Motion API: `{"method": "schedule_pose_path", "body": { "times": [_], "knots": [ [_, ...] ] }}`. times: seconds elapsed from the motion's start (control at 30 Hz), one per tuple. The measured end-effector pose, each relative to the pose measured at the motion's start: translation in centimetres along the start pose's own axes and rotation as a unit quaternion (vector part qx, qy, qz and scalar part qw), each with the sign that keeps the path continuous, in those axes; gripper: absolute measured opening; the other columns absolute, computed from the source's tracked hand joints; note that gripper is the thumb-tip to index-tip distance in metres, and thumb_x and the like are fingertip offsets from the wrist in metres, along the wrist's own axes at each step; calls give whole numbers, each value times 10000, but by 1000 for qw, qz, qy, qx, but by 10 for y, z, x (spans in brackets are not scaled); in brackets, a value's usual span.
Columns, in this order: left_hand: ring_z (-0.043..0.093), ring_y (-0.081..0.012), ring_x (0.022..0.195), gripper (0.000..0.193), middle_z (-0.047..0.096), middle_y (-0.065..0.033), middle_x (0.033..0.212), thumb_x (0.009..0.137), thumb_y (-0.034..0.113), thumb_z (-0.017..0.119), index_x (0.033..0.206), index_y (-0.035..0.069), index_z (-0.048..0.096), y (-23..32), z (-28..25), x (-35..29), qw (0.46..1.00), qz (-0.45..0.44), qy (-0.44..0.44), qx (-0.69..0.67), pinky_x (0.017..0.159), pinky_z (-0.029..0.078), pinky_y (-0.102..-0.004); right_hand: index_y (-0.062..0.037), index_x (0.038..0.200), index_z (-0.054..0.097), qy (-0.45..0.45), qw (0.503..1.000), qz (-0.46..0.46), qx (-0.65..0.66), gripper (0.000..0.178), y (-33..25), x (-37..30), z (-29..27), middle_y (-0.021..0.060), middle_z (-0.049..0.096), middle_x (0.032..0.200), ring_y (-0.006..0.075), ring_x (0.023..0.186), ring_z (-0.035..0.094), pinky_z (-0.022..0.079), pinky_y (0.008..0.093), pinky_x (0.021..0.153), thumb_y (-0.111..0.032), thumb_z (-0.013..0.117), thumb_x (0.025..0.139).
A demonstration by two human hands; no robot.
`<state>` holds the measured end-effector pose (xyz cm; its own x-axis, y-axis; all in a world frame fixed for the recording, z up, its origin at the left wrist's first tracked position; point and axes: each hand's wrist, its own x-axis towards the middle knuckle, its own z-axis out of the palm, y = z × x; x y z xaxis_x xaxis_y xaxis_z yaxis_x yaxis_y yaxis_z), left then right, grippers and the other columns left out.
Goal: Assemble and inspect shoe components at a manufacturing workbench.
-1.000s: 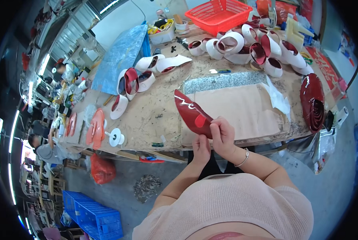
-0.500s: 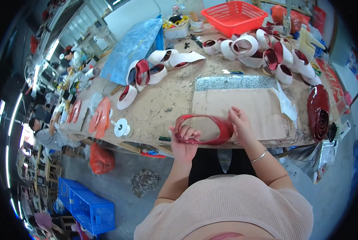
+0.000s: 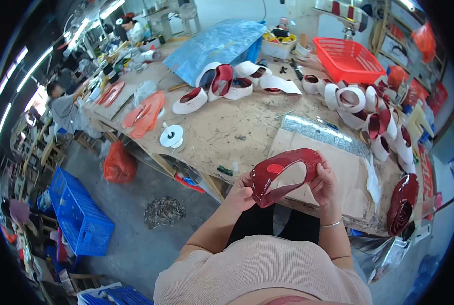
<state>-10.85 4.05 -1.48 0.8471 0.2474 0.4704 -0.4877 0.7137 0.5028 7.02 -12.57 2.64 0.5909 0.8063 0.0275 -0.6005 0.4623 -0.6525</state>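
A glossy dark red shoe upper (image 3: 267, 173) is held up between my two hands, just over the table's near edge. Around its left end closes my left hand (image 3: 241, 192), thumb in front. My right hand (image 3: 324, 180) pinches the rim at the other end. Through the upper's wide oval opening the table shows. Below it lies a beige sheet (image 3: 333, 168) over a grey speckled slab (image 3: 326, 133). On the table's right side rests a nested stack of dark red uppers (image 3: 403, 201).
White uppers with red linings (image 3: 224, 86) lie in a row at mid-table, with more (image 3: 371, 117) to the right. A red basket (image 3: 348, 61) and a blue-covered box (image 3: 214, 48) stand behind. A white spool (image 3: 171, 136) sits near the left edge. Blue crates (image 3: 79, 218) stand on the floor.
My right hand has moved onto the upper's right end. The upper has turned to show its glossy outer side with a red patch. The whole view has swung left.
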Motion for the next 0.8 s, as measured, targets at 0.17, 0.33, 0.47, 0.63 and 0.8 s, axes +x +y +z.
{"method": "schedule_pose_path", "body": {
  "times": [0.17,0.33,0.47,0.63,0.8],
  "knots": [
    [600,-169,1039,639,631,-62,1120,711,304,817,1208,10,543,74,11,-1,954,7,63,292,906,459,-335,-25,1272,462,138,953,-15,-270,406,12,6,-10,66,586,1169,128,956,583,476,287,807,-161,587,910],
    [620,-276,853,541,629,-118,872,707,372,791,1039,9,567,132,-24,25,567,-46,23,822,763,481,-353,27,1113,566,92,853,-58,-511,253,26,-3,-27,76,629,1044,125,943,601,485,262,819,-93,595,892],
    [583,-342,961,439,602,-181,996,795,317,683,1065,-1,543,87,-19,43,519,-16,-47,853,803,473,-417,35,1075,586,20,857,-104,-504,227,48,4,8,71,633,996,107,869,594,491,246,759,-117,582,908],
    [592,-323,930,271,602,-147,973,774,130,620,1017,28,557,-39,-9,62,503,139,-66,851,834,477,-405,1,893,628,62,932,-110,-339,303,30,52,24,17,612,806,59,682,529,439,215,584,-277,525,961],
    [606,-361,928,348,639,-183,973,780,240,655,1059,39,597,-73,0,66,649,-143,-44,746,809,476,-452,-67,676,555,53,927,-24,-372,415,1,57,-49,-45,512,646,39,568,426,362,222,517,-364,513,963]
  ]
}}
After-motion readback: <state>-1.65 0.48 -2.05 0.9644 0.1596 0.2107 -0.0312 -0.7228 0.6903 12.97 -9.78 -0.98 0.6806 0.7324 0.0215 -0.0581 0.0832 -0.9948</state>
